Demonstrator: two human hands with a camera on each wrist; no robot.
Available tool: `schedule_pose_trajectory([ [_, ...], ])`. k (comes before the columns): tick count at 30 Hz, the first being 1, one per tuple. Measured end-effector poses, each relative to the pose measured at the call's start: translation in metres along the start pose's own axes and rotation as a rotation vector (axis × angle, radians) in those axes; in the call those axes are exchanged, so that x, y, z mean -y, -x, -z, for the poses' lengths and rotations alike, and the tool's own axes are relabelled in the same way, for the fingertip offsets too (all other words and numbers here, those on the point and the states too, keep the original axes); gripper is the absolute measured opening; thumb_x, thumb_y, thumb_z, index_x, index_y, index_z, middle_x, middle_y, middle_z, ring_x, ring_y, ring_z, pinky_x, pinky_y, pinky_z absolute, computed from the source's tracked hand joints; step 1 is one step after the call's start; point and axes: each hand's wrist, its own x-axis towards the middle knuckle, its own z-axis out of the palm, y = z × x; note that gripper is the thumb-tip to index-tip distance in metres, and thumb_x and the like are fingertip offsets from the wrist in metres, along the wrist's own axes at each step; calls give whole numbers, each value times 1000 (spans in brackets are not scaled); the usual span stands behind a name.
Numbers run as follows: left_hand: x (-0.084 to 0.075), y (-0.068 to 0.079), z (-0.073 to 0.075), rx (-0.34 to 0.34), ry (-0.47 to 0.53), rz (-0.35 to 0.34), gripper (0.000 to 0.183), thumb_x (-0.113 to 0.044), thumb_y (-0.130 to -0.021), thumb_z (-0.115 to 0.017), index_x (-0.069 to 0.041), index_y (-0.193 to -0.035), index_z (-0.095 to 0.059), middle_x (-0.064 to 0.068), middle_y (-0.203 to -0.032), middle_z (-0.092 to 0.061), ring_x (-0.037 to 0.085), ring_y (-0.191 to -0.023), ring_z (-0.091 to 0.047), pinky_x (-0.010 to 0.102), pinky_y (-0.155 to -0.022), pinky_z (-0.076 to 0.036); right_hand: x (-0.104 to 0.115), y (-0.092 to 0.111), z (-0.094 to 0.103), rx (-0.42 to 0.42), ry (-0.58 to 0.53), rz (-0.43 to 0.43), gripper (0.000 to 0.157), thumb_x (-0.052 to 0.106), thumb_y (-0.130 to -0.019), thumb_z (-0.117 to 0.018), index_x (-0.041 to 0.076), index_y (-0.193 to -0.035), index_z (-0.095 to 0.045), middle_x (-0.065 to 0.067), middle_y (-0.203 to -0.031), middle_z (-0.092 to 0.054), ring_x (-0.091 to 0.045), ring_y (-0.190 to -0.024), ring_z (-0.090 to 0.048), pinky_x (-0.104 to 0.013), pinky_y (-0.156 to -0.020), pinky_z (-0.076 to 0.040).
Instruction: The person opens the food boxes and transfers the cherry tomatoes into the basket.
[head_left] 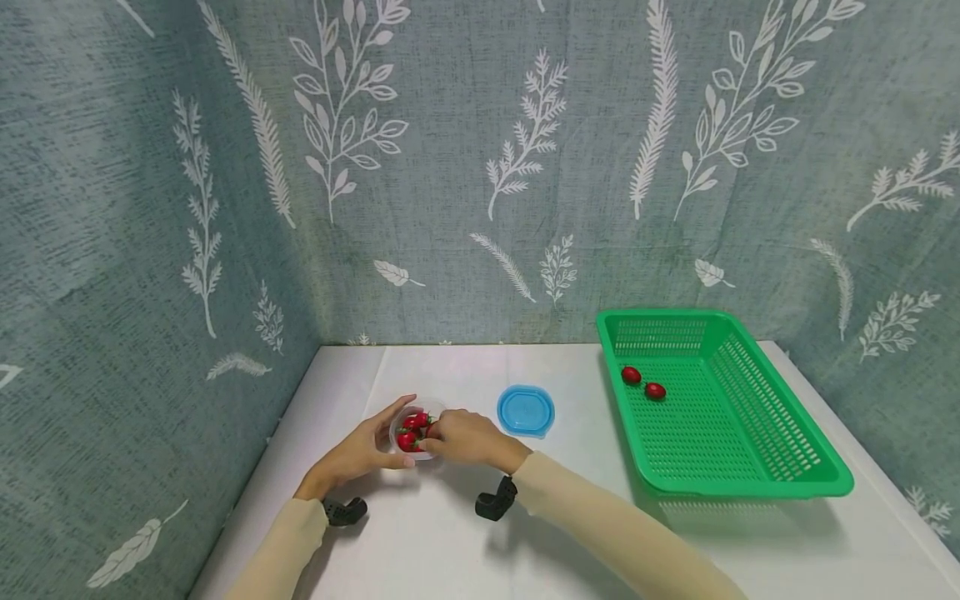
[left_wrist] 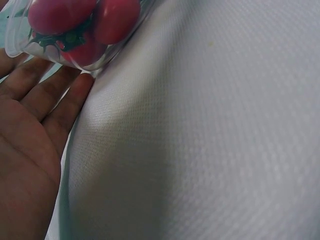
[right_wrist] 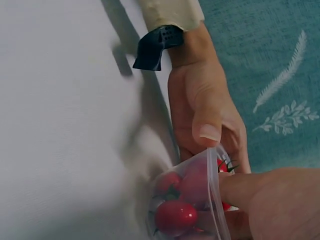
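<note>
A small clear plastic container [head_left: 397, 446] on the table holds several red cherry tomatoes [right_wrist: 176, 218] with green stalks. My left hand [head_left: 363, 446] curves round its left side, thumb in front and fingers behind; in the right wrist view the thumb touches a corner of the rim. Fingers of that hand [left_wrist: 45, 107] lie against the container wall in the left wrist view. Coming from the right, my right hand [head_left: 468, 437] reaches over the rim with thumb and fingers inside, a cherry tomato [head_left: 432, 429] between them. Its fingertips are partly hidden by tomatoes and the wall.
A blue lid [head_left: 526, 410] lies on the white table [head_left: 450, 550] right of the container. Farther right stands a green basket [head_left: 798, 433] with two red tomatoes [head_left: 655, 391] in its left part. Patterned grey-green cloth [head_left: 450, 208] hangs behind and along the left side.
</note>
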Motion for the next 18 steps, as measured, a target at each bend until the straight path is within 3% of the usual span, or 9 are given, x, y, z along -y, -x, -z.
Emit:
schedule_pose_trajectory([
  [7,-1,0,0,-1,-1,2,106,-14,-86,-85,-21,-167,-17,9,-169,-23,34,-155,-15,65,-119,-22,3,-1,2,43,-6,-11,29,32,-104,-60,15,-84,-71,8,-62,-53,-7,-52,-49,-23,-49,-38],
  [13,0,0,1,-4,0,19,106,-17,-86,-86,-24,-167,-18,10,-170,-18,34,-155,-15,64,-119,-22,0,-5,0,21,-83,60,20,26,-101,-66,16,-86,-74,10,-65,-57,-3,-57,-48,-19,-54,-39],
  [18,-2,1,1,12,43,12,106,-13,-86,-85,-24,-167,-17,10,-168,-26,31,-151,-29,47,-119,-32,-2,-7,-2,-39,-176,82,11,23,-94,-75,13,-94,-81,12,-81,-70,1,-70,-56,-17,-63,-46],
])
